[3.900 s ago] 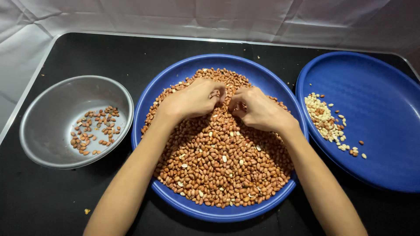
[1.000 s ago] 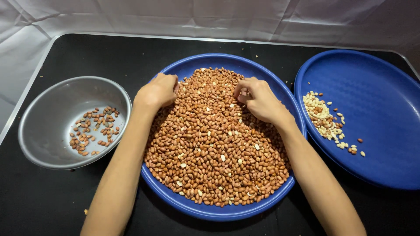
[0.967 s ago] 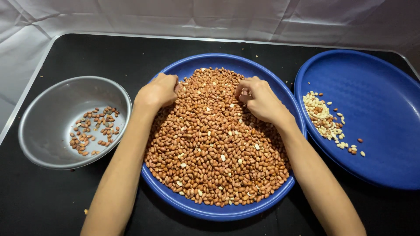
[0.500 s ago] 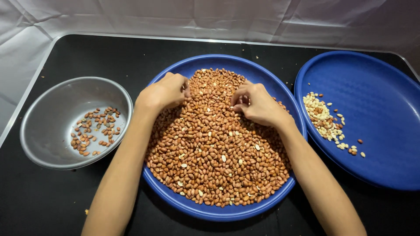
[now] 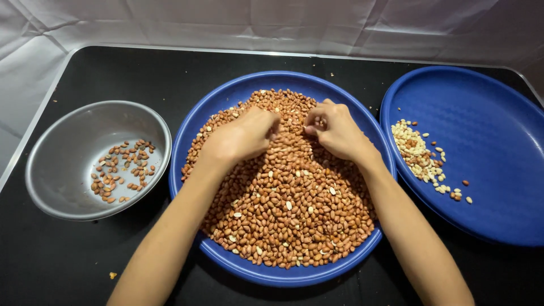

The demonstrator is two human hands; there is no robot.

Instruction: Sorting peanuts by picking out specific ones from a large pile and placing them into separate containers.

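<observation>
Head view: the left hand (image 5: 243, 136) and the right hand (image 5: 335, 131) lie close together on the heap of red-skinned peanuts (image 5: 289, 198), near the far side of the middle blue plate (image 5: 238, 263). Both hands are curled, fingers bent down into the nuts, the fingertips of the two hands nearly meeting; whether either one pinches a nut cannot be told. The peanuts fill most of that plate, with a few pale skinless ones scattered among them. The plate sits at the middle of the black surface (image 5: 113, 73), near its front edge. Toward the left edge of the surface stands a grey metal bowl (image 5: 62, 164) with a small scatter of dark, shrivelled nuts (image 5: 122, 170) in its bottom. Toward the right edge lies a second blue plate (image 5: 487, 147), carrying a small strip of pale peeled peanuts (image 5: 419, 156) along its left side. White cloth (image 5: 272, 25) hangs behind the far edge.
</observation>
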